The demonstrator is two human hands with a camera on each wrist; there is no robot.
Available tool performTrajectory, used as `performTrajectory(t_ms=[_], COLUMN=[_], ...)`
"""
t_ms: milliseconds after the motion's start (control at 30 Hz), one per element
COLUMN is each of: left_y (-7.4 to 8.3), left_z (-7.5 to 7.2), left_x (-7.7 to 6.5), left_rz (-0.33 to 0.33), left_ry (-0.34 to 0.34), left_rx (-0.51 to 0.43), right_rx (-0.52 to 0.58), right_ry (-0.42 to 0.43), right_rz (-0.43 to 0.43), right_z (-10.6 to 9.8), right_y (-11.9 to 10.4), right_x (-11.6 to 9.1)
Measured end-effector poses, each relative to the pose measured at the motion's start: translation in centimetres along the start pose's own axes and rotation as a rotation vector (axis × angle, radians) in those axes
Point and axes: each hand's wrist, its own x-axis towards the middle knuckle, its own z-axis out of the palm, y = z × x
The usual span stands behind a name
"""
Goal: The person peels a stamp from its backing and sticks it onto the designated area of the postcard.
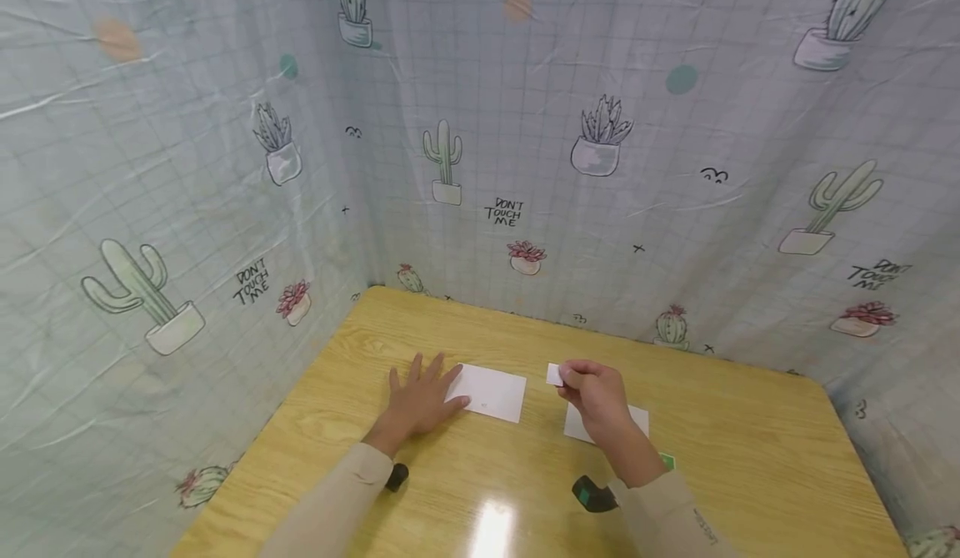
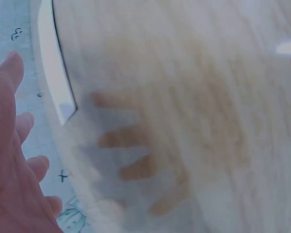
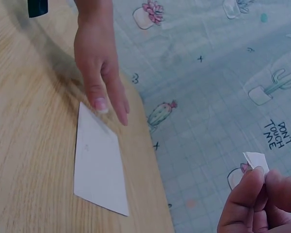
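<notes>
A white sheet of paper point(image 1: 495, 393) lies flat on the wooden table. My left hand point(image 1: 422, 399) is at its left edge, fingers spread and thumb near the sheet's lower side. In the right wrist view, that left hand point(image 3: 98, 58) reaches over one end of the paper point(image 3: 99, 165). My right hand point(image 1: 600, 395) pinches a small white piece of paper point(image 1: 553, 374) between thumb and fingers, held up off the table. The right wrist view shows the small piece point(image 3: 258, 161) looking folded or layered. Beneath the right hand lies a second white sheet point(image 1: 639, 419), partly covered.
Near the right forearm a green-edged item point(image 1: 667, 460) shows, mostly hidden by the sleeve. Dark wrist devices point(image 1: 592, 495) sit at both wrists. A cactus-print curtain point(image 1: 465, 158) hangs behind the table point(image 1: 750, 424) and along its left side.
</notes>
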Motion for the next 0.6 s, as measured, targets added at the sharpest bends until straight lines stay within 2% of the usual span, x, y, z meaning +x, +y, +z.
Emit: performTrajectory(t_ms=[333, 600], left_y=[1.0, 1.4], left_z=[-1.9, -3.3], left_x=[-0.5, -0.7], left_rz=[0.035, 0.041], left_ry=[0.037, 0.038], left_rx=[0.002, 0.010], right_rx=[-0.017, 0.015], right_ry=[0.003, 0.016], right_rz=[0.004, -0.013], right_z=[0.5, 1.0], right_y=[-0.3, -0.5], right_x=[-0.2, -0.2])
